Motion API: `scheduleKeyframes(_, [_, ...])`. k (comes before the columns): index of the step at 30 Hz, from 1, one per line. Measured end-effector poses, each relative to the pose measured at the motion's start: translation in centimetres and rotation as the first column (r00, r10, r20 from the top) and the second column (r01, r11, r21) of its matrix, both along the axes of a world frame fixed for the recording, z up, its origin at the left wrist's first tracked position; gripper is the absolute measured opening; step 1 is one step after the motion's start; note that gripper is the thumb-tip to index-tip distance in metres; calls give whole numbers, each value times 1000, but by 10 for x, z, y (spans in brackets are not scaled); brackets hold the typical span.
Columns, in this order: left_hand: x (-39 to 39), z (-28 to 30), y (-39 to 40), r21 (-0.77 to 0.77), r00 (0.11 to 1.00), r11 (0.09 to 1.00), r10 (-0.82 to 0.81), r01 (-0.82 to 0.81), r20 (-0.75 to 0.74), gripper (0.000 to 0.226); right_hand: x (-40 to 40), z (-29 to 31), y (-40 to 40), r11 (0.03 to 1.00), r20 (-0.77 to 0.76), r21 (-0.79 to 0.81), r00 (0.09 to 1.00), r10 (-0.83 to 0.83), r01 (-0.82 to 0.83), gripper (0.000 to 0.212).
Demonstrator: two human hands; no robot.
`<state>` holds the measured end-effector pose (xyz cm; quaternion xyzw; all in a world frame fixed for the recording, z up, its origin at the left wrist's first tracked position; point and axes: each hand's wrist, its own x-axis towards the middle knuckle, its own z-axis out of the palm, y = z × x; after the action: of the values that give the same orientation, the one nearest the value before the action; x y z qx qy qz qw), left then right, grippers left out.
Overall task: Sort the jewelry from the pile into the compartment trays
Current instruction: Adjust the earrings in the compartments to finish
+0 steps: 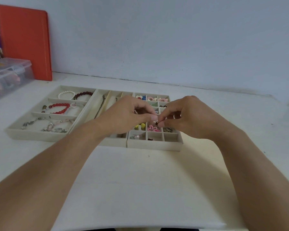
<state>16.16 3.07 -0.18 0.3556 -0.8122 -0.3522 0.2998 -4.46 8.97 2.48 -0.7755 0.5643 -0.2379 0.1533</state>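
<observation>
Three cream trays stand side by side on the white table. The left tray (40,136) holds bead bracelets: a white pearl one (65,93), a dark red one (83,94), a bright red one (59,108) and silver chains (47,126). The middle tray (98,100) has long slots with a thin chain. The right grid tray (154,145) holds small earrings, a pink flower (152,128) and a ring. My left hand (125,112) and my right hand (187,115) meet above the grid tray, both pinching a tiny dark piece (156,122) between fingertips.
An orange board (25,42) leans against the wall at the back left. In front of it sits a clear plastic organizer box (8,72). The table's near edge runs along the bottom of the view.
</observation>
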Motion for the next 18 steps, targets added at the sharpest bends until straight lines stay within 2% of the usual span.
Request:
scheduleKeyframes(7, [0,-1,-4,-64,965,979,181,-196,-190,5,8,-5,2,991,-198,132,980,28,-1,4])
scheduleKeyframes(18, [-1,-3,-5,-114,952,962,219,-247,-215,2,20,-4,1,987,-316,160,948,38,14,12])
